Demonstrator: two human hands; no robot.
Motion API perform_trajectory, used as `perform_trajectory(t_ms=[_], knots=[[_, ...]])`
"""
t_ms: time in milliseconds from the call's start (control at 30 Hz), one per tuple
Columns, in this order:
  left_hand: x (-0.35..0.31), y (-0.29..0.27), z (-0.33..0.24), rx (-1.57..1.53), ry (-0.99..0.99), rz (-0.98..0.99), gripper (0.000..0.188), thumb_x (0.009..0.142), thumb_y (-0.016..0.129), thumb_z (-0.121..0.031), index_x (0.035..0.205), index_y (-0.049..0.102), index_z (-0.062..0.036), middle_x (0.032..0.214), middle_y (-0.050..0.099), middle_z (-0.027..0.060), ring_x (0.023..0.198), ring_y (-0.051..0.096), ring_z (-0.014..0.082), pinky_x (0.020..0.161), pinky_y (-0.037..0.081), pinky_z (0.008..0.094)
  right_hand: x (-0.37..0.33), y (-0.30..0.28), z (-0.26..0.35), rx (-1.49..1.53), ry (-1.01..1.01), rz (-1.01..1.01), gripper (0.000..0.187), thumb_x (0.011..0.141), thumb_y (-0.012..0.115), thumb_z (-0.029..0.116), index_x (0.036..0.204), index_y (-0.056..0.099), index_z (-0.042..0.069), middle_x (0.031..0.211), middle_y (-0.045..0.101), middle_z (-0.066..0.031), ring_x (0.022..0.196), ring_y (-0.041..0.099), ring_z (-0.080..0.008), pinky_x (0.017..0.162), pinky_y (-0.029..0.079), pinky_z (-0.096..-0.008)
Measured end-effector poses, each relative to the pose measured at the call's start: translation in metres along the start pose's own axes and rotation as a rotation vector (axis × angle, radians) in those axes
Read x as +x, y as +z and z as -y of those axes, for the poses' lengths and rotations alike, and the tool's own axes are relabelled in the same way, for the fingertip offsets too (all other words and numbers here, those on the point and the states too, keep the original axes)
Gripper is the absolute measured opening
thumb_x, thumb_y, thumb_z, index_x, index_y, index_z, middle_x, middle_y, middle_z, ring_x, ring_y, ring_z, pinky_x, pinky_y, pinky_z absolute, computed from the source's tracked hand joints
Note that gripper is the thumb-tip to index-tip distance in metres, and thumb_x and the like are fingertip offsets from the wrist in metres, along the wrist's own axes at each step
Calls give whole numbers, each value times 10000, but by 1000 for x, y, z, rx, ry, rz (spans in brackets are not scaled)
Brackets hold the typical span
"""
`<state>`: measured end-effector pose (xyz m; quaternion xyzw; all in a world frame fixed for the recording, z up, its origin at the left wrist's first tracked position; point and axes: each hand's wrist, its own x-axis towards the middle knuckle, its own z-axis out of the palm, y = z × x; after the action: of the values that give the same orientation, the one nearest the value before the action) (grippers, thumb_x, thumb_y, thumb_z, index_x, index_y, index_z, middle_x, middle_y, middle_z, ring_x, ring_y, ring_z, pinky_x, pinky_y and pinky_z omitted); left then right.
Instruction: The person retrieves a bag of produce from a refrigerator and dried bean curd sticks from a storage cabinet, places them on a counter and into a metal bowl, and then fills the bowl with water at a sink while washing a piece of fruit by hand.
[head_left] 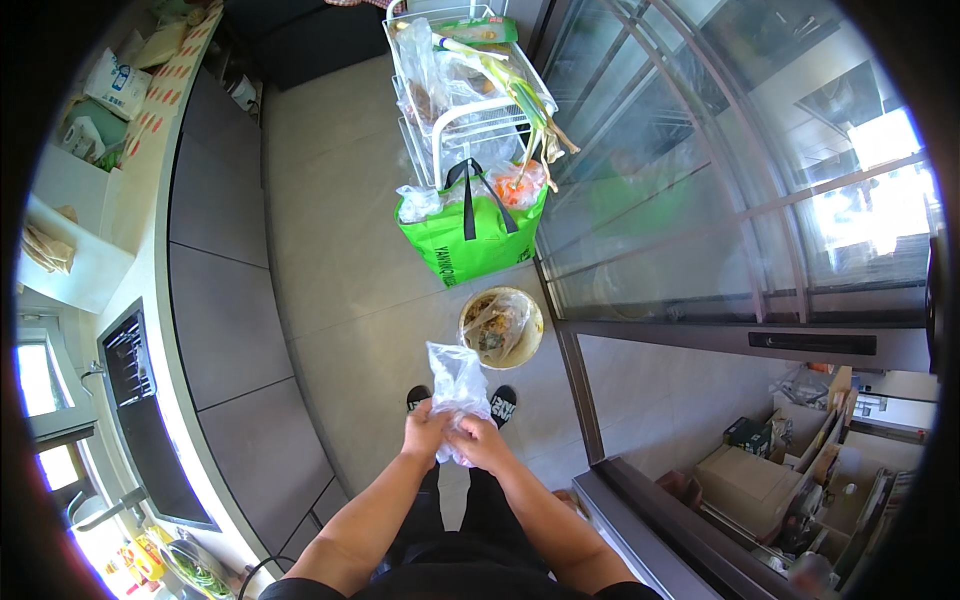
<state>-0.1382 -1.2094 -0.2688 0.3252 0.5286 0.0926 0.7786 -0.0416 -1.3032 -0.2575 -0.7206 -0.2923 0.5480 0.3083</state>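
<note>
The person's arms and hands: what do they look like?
Short black fabric sleeves show at the lower edge; beyond them both human forearms are bare. The ungloved left hand and ungloved right hand are ordinary human ones. No watch, bracelet, cable or marking shows on either arm.

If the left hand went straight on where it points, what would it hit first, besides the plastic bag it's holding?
Beyond the plastic bag, the left hand would probably meet the round bucket; depth is unclear, it might pass above.
</note>
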Motion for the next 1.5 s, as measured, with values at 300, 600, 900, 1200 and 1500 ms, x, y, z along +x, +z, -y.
perform_trajectory(t_ms=[300, 600, 900, 1200, 1500], knots=[[-21, -16, -18, 134, -61, 203, 333, 747, 540, 48, 1079, 558, 41, 895, 627, 115, 778, 612, 189, 711, 494, 282, -11, 14, 19, 622, -83, -171, 671, 801, 654, 174, 1347, 297, 17, 1192, 493, -132, 1059, 511, -201, 899, 411, -312], [-51, -10, -83, -409, -301, 605, 352, 804, 523, -34, 1155, 507, -13, 1055, 589, 103, 967, 574, 219, 868, 445, 349, -13, -7, 32, 985, 86, -255, 358, 721, 590, -53, 1076, 560, -14, 933, 616, -91, 811, 606, -181, 731, 495, -306], [-14, -28, -125, -432, -329, 383, 616, 791, 562, -512, 1252, 429, -126, 1208, 497, 106, 1043, 533, 271, 824, 447, 501, 43, -14, 81, 355, -129, -475, 203, 652, 514, -101, 802, 628, -25, 770, 646, -100, 705, 619, -164, 639, 486, -301], [67, -32, -131, -747, -363, 301, 296, 917, 352, -201, 1119, 524, -71, 1069, 588, 136, 967, 580, 272, 837, 474, 446, 64, -24, 171, -476, -533, -788, 412, 701, 657, 154, 1094, 571, 63, 1113, 522, -231, 1018, 503, -370, 871, 405, -406], [105, 19, -200, -283, -212, 217, 331, 881, 493, -198, 1192, 479, -84, 1128, 561, 55, 1040, 535, 208, 836, 471, 380, 152, -57, 198, -254, -345, -679, 588, 785, 598, 325, 1291, 403, 98, 1190, 472, -281, 932, 515, -432, 815, 438, -447]])
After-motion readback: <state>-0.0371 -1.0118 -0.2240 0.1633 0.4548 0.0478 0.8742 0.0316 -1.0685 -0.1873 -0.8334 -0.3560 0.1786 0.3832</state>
